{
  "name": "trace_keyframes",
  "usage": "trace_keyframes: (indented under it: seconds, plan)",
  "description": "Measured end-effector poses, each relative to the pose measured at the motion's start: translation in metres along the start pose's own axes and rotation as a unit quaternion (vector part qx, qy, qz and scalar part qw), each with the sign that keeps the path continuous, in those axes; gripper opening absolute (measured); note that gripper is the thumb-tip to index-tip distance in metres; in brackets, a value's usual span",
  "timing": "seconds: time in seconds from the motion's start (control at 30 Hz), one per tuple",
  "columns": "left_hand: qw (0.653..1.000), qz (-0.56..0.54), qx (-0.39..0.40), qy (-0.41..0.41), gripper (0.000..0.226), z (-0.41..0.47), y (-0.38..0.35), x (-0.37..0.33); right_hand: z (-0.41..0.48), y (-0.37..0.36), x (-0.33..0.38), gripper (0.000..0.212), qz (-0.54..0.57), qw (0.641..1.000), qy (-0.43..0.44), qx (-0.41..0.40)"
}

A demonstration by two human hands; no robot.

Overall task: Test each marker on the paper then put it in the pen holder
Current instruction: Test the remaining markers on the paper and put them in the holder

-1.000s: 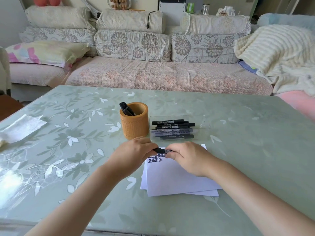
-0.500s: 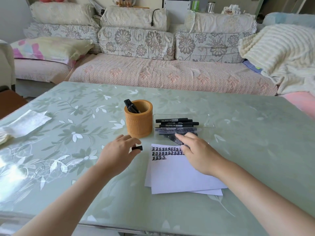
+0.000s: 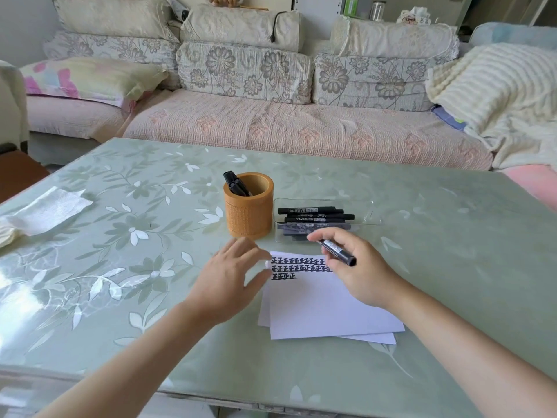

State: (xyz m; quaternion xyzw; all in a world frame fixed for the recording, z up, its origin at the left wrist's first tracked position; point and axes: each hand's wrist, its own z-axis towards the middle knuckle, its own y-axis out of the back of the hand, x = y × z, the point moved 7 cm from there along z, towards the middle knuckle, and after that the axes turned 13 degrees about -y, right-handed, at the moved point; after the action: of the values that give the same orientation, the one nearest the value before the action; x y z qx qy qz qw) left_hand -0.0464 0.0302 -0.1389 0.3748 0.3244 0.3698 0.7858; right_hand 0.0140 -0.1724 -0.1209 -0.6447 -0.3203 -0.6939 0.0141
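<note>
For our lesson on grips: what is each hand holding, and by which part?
The right hand pinches a black marker near one end of its barrel, fingers covering that end; the other end juts free. The left hand, spread open, shows nothing held.

Surface notes, tabletop: one glossy sheet, matt things on it.
Under both hands, table cover (image 3: 437, 267): smooth, glossy, plastic-looking, glare left of the left hand (image 3: 229, 282). Between the hands, paper (image 3: 325, 309): white, matt. In the right hand (image 3: 361, 273), marker (image 3: 337, 251): black plastic, faint sheen. Beyond the left hand, pen holder (image 3: 248, 217): tan, matt, woven-textured. Beyond the right hand, tray (image 3: 368, 212): clear plastic.
</note>
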Motion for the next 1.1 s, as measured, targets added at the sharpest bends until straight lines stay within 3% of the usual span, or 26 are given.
trace_keyframes:
  seconds: [0.1, 0.17, 0.33, 0.53, 1.1]
  plan:
    - [0.997, -0.042, 0.042, -0.047, 0.025, -0.005, -0.01, -0.019, -0.003, -0.003, -0.001, 0.021, 0.055, 0.998, -0.008, 0.009]
    - [0.995, -0.05, 0.067, -0.058, 0.028, -0.01, -0.017, -0.025, -0.003, -0.005, -0.003, 0.009, 0.102, 0.995, -0.018, -0.007]
    - [0.992, -0.03, 0.104, -0.071, 0.033, -0.016, -0.025, -0.028, 0.0, -0.011, -0.02, 0.03, 0.197, 0.977, -0.075, -0.02]
    - [0.991, -0.025, 0.116, -0.066, 0.035, -0.017, -0.027, -0.027, 0.006, -0.018, -0.038, 0.015, 0.12, 0.984, -0.116, -0.063]
    - [0.992, -0.032, 0.109, -0.054, 0.036, -0.018, -0.027, -0.026, 0.01, -0.022, -0.044, 0.033, 0.082, 0.988, -0.11, -0.075]
